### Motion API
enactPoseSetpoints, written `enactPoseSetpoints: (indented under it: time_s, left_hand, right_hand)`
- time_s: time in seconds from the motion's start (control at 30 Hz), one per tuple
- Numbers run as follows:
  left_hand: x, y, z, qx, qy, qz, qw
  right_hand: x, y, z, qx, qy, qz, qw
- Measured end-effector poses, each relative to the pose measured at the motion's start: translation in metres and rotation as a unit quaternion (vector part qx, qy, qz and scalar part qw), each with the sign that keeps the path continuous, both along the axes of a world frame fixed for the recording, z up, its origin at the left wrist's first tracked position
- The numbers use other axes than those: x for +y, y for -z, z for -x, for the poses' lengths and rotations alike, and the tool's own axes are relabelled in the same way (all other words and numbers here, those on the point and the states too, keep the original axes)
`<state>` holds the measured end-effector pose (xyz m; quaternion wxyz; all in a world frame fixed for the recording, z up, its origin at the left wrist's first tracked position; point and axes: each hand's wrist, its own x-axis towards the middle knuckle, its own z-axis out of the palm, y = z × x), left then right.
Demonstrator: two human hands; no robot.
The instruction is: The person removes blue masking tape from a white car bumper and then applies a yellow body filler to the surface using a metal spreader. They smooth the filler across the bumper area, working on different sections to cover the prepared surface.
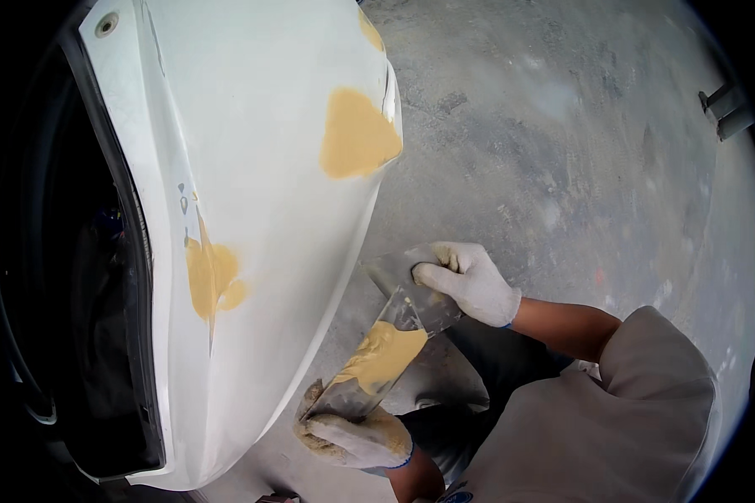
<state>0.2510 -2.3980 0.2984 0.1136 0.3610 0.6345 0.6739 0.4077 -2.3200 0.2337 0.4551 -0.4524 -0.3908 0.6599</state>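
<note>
My left hand [352, 436], in a stained white glove, grips the lower end of a grey spreader plate [352, 394] carrying a thick smear of beige putty [382, 352]. My right hand [466, 281], also gloved, pinches a second grey spreader [432, 302] that touches or overlaps the upper end of the first. Left of both hands is a white car body panel [277, 251] with beige filler patches [356, 134] at the upper right and around a creased area [214, 277] lower left, plus a further small patch at the top edge.
A dark opening with a black rubber edge [143, 318] runs along the panel's left. Grey concrete floor [562, 168] lies to the right, with a dark metal post or stand [726, 109] at the far right. My legs [512, 360] are bent beneath my arms.
</note>
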Motion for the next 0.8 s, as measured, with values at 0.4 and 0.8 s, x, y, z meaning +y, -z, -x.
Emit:
enactPoseSetpoints:
  time_s: [0.4,0.8]
  left_hand:
    - [0.01,0.034,-0.048,0.035,-0.003,0.071,0.997]
    - [-0.016,0.021,-0.062,0.129,0.153,0.123,0.972]
  right_hand:
    - [0.028,0.002,-0.053,-0.031,-0.02,-0.038,0.999]
    - [-0.016,-0.014,-0.011,0.185,0.086,0.044,0.978]
